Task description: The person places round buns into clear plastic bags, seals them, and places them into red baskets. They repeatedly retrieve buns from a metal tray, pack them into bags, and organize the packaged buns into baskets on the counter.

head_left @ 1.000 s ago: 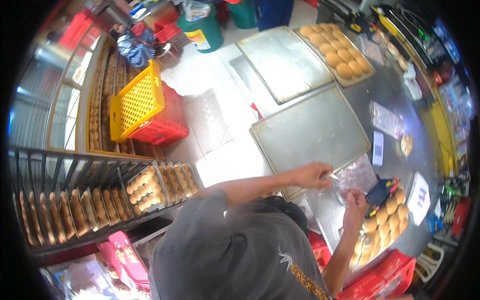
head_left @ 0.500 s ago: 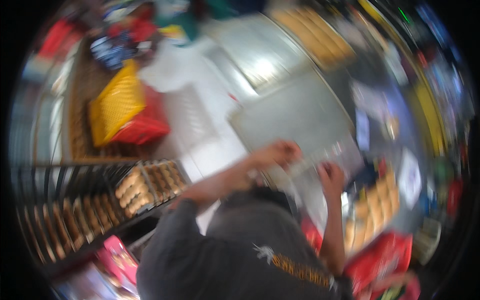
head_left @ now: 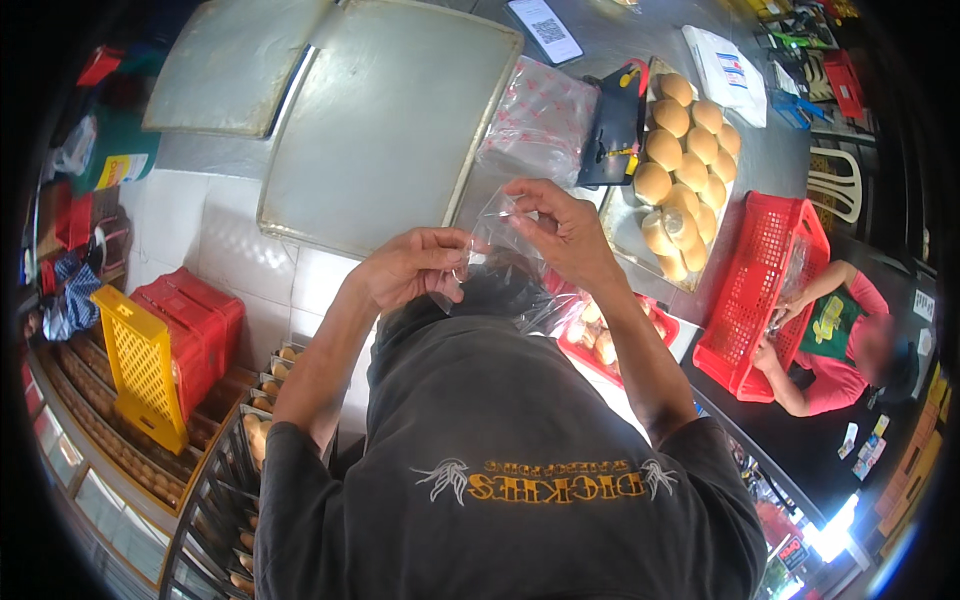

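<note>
In front of my body, a thin clear plastic bag (head_left: 494,236) is stretched between my two hands. My left hand (head_left: 422,267) pinches one side of it, fingers bent inward. On the other side, the thumb and fingers of my right hand (head_left: 556,226) grip its upper edge. The lower part of the bag hangs down near my waist, and I see nothing inside it. Just beyond my hands lies a stack of clear bags with red print (head_left: 540,115), beside a black case (head_left: 612,128). A tray of round bread rolls (head_left: 688,165) stands to the right.
Bare metal trays (head_left: 380,120) lie at the far left. A red basket of bread (head_left: 603,340) is beside my right forearm. A co-worker with pink sleeves (head_left: 830,335) reaches into a red crate (head_left: 745,300). Yellow and red crates (head_left: 150,350) and a bread rack (head_left: 215,500) stand left.
The view has turned toward the right and become sharp. The crates and trays now appear further left. The clear bag between my hands shows plainly; the earlier frame is too blurred to compare grips.
</note>
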Demonstrator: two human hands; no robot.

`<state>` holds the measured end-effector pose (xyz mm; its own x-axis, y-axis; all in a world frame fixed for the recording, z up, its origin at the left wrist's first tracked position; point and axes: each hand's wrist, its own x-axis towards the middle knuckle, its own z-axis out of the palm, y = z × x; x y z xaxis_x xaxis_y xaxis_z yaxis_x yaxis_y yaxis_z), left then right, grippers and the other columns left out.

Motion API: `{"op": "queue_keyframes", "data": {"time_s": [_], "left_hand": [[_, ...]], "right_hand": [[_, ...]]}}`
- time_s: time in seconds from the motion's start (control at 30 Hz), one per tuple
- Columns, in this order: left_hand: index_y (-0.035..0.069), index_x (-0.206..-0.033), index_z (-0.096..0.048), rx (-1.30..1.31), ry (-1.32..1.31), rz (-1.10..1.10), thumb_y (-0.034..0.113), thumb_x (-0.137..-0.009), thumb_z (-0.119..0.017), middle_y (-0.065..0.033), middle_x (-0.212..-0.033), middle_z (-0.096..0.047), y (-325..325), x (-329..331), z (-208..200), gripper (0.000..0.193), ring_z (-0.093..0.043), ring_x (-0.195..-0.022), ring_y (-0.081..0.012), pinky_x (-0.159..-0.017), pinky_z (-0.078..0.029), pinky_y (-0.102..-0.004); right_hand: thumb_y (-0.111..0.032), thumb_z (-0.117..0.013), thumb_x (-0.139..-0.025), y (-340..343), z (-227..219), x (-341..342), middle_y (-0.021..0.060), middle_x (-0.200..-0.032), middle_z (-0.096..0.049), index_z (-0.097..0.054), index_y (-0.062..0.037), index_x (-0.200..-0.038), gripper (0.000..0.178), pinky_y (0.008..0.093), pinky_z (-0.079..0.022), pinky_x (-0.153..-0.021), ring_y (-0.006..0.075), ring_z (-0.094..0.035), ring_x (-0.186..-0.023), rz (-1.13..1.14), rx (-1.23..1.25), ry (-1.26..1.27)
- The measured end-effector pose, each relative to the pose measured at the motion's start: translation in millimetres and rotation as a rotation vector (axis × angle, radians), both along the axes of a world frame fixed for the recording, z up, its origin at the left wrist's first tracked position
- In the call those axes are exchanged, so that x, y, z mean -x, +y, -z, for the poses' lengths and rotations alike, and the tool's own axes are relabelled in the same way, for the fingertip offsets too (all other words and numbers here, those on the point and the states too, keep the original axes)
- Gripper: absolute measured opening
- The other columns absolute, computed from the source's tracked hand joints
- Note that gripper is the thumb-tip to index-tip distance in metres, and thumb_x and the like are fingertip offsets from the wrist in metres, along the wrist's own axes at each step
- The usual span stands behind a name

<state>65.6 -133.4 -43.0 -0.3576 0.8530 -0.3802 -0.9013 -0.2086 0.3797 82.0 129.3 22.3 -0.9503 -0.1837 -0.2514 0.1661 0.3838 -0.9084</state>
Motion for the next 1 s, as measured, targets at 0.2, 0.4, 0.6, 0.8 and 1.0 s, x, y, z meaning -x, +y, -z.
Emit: {"op": "queue_keyframes", "data": {"time_s": [0.2, 0.4, 0.6, 0.8, 1.0], "left_hand": [[-0.001, -0.129, -0.058, 0.124, 0.073, -0.175, 0.020, -0.098, -0.072, -0.0079, -0.104, -0.066, 13, -3, 2, 0.040, -0.069, -0.092, -0.0162, -0.076, -0.065, -0.0345], [-0.001, -0.144, -0.047, 0.067, -0.016, -0.126, 0.024, -0.089, -0.082, -0.0024, -0.098, -0.063, 26, -5, -13, 0.070, -0.063, -0.082, -0.0113, -0.067, -0.058, -0.0280], [0.007, -0.125, -0.060, -0.101, -0.161, -0.065, 0.015, -0.091, -0.079, 0.0016, -0.083, -0.055, 19, -24, 8, 0.040, -0.051, -0.068, -0.0078, -0.058, -0.042, -0.0232], [0.007, -0.106, -0.066, -0.028, -0.233, -0.046, 0.006, -0.091, -0.076, -0.0002, -0.091, -0.062, 17, -37, -10, 0.018, -0.060, -0.077, -0.0101, -0.068, -0.052, -0.0279], [0.005, -0.099, -0.068, 0.102, 0.466, 0.186, 0.004, -0.094, -0.074, 0.0003, -0.093, -0.066, 29, -52, -52, 0.008, -0.063, -0.083, -0.0086, -0.076, -0.053, -0.0283]], "right_hand": [[-0.009, -0.070, -0.095, 10, -1, -2, 0.0006, -0.097, -0.074, -0.064, -0.0091, -0.130, 0.036, 0.0203, -0.034, -0.052, -0.0003, -0.037, -0.056, 0.052, -0.051, -0.022], [-0.003, -0.067, -0.091, 4, -9, 2, 0.0039, -0.116, -0.075, -0.055, -0.0134, -0.148, 0.059, 0.0196, -0.038, -0.054, 0.0010, -0.038, -0.055, -0.129, 0.010, -0.063], [-0.002, -0.070, -0.088, 1, -18, -3, 0.0022, -0.119, -0.075, -0.042, -0.0207, -0.157, 0.076, 0.0272, -0.048, -0.059, 0.0098, -0.041, -0.057, -0.098, 0.108, -0.118], [-0.011, -0.076, -0.087, 29, 9, -5, 0.0114, -0.139, -0.065, -0.050, -0.0069, -0.144, 0.063, 0.0393, -0.055, -0.079, 0.0250, -0.065, -0.096, -0.054, -0.184, 0.439], [-0.025, -0.072, -0.088, 95, 35, 58, 0.0324, -0.126, -0.064, -0.045, 0.0068, -0.141, 0.067, 0.0519, -0.054, -0.093, 0.0466, -0.066, -0.111, 0.457, -0.751, 0.189]]}}
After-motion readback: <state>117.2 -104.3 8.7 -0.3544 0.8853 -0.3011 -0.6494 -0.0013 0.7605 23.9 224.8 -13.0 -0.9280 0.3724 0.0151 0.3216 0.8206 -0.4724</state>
